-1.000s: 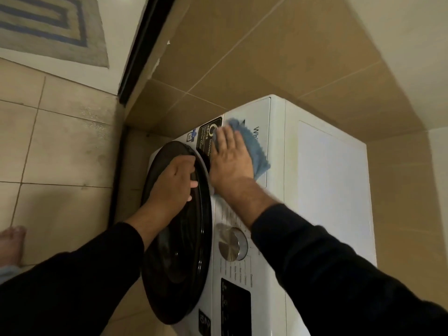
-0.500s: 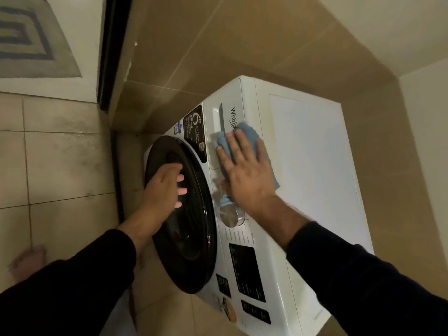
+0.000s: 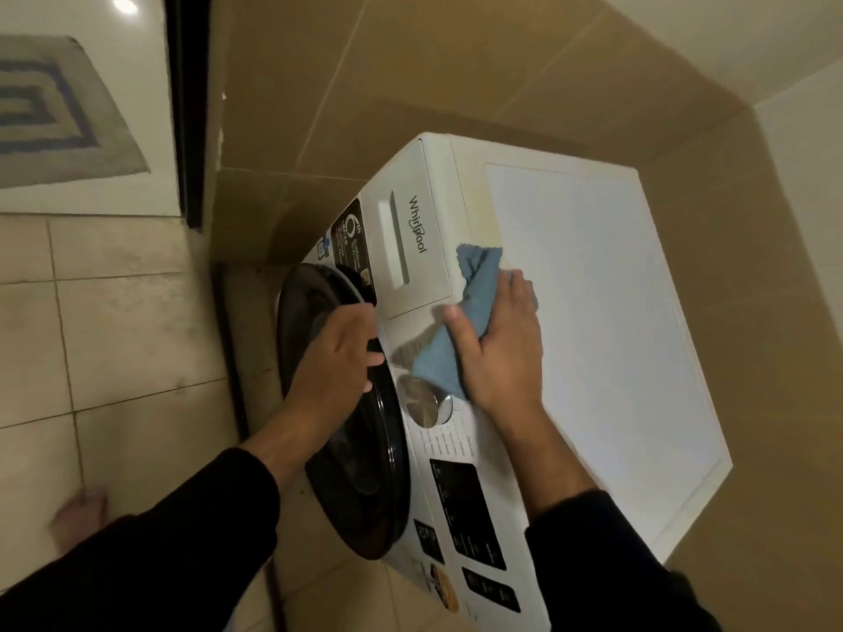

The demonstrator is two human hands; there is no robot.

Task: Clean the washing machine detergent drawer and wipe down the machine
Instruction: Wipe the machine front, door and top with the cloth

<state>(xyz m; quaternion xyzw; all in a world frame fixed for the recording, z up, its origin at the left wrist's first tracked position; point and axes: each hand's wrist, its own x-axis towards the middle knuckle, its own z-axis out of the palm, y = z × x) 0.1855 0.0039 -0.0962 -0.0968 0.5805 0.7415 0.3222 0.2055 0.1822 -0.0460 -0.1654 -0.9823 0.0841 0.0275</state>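
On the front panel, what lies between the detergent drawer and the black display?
In the head view, the silver dial lies between the detergent drawer and the black display, partly under the blue cloth held by the right hand.

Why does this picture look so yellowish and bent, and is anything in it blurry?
Head view: dim, warm light tints the tiles tan; the wide lens tilts and bends the washing machine. A glare spot shines top left. The blue cloth casts a soft shadow on the front panel. The bare foot at lower left is smeared.

The blue cloth (image 3: 460, 321) is partly hidden under the right hand (image 3: 499, 344).
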